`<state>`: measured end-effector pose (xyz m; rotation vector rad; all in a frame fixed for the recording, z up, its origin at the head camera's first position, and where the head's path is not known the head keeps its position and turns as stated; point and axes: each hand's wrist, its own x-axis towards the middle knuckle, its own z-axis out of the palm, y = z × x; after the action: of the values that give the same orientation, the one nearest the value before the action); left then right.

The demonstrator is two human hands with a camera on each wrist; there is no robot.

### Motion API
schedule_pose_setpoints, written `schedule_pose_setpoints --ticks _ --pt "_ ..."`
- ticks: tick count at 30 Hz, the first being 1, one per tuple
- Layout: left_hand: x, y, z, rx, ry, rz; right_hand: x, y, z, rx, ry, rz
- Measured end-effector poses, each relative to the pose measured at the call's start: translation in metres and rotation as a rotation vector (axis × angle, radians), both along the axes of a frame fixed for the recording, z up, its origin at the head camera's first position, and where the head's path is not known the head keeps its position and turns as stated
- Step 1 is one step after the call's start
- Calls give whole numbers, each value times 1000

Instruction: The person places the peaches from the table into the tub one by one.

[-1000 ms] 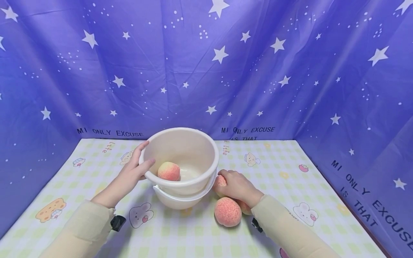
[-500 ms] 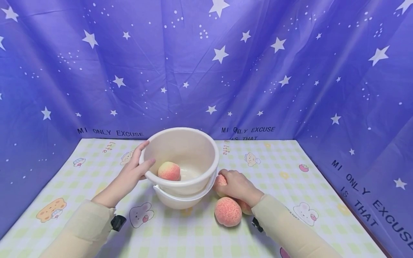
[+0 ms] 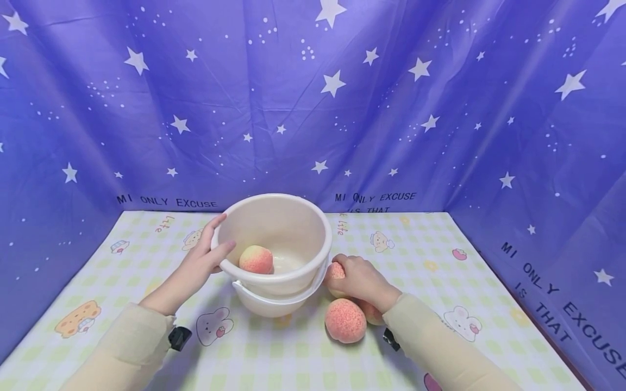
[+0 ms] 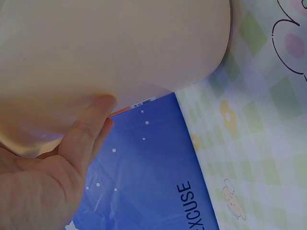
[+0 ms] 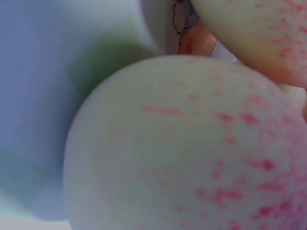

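Observation:
A white bucket (image 3: 274, 228) stands on the table, its handle hanging down at the front. My left hand (image 3: 195, 266) grips its left rim, thumb over the edge and fingers along the outer wall; the left wrist view shows the fingers against the bucket's side (image 4: 124, 48). One peach (image 3: 256, 259) lies inside on the left. Just right of the bucket, my right hand (image 3: 364, 279) holds a second peach (image 3: 335, 271) from above, covering part of it. Another peach (image 3: 345, 321) sits in front, and one more (image 3: 374, 314) is partly hidden under the wrist. Peaches (image 5: 172, 153) fill the right wrist view.
A green-and-white checked cloth (image 3: 264, 358) with cartoon prints covers the table. Blue star-patterned curtains (image 3: 293, 108) rise behind it and at both sides. The bucket stands left of the peaches, near the middle of the table.
My right hand has risen very slightly with the peach it holds. The left hand and the bucket have stayed put.

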<state>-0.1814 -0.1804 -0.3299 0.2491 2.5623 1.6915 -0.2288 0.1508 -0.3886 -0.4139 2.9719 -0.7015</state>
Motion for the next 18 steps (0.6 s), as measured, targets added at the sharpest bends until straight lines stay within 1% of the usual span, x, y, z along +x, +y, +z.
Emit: schedule_pose_setpoints --ticks 5,10,18 --pt "-1 -1 -2 -8 -3 5 1 1 3 8 1 -7" --pt "-1 -1 -2 3 -6 1 0 3 3 28 22 -3" --pt "0 0 -1 11 -7 1 -2 4 5 21 50 -3"
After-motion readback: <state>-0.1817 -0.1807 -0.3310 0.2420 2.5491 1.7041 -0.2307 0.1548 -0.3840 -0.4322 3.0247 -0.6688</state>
